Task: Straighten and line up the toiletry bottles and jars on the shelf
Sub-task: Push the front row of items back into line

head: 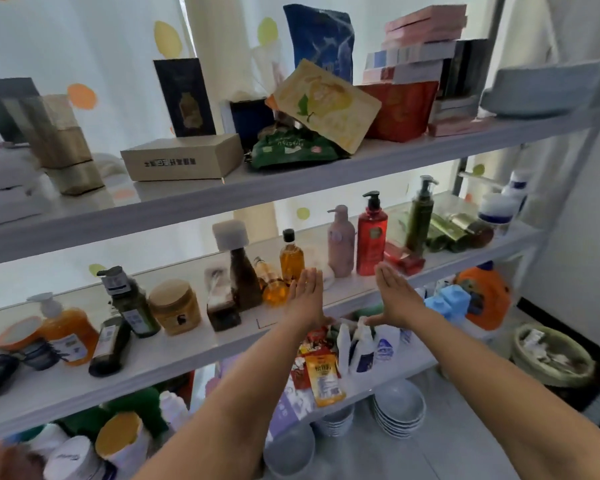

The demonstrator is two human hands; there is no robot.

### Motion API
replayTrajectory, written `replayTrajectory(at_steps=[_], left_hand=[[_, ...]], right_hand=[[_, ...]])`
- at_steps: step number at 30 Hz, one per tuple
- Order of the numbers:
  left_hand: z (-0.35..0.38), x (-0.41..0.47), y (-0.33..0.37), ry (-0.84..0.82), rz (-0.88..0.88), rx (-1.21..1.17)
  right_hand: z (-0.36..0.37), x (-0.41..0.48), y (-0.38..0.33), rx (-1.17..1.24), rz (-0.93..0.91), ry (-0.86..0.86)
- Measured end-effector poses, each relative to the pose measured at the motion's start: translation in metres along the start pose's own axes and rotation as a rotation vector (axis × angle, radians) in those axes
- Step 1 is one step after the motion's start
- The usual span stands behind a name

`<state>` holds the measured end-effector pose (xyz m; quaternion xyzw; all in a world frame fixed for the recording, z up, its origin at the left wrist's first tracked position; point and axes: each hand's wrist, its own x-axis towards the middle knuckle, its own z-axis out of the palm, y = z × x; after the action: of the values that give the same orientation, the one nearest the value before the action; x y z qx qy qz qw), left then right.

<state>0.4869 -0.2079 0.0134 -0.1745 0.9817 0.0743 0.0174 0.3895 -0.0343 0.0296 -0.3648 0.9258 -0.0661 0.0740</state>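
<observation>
The middle shelf (194, 351) holds scattered toiletries. A pink pump bottle (341, 242), a red pump bottle (371, 237) and a tall green pump bottle (420, 216) stand upright to the right. An amber bottle (291, 258) stands, a second amber bottle (272, 284) lies tipped beside it. A brown bottle with a white cap (243, 271), a tan jar (175, 306), a leaning dark green pump bottle (129, 299) and an orange soap dispenser (66, 330) sit further left. My left hand (305, 296) and my right hand (395, 296) are flat, palms facing, holding nothing, in front of the pink and red bottles.
The top shelf (326, 171) carries boxes and pouches. Green tubes (451, 232) and a white jar (497, 209) lie at the right end of the middle shelf. Below are white bottles (364, 348), sachets, stacked bowls (399, 407) and a basket (551, 355) on the floor.
</observation>
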Motion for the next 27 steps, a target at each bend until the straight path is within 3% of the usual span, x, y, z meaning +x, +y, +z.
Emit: replayTrajectory(at_steps=[5,19,27], left_hand=[[0.009,0.052,0.049,-0.053,0.047,-0.032],[0.025,0.202,0.219,0.005,0.261,-0.06],[0.036,0.271,0.314,0.002,0.23,-0.076]], right_hand=[[-0.005,0.024,0.056,-0.016,0.028,0.011],[-0.052,0.086,0.24,-0.038,0.144,0.049],[-0.068,0.111,0.356,-0.03,0.137,0.08]])
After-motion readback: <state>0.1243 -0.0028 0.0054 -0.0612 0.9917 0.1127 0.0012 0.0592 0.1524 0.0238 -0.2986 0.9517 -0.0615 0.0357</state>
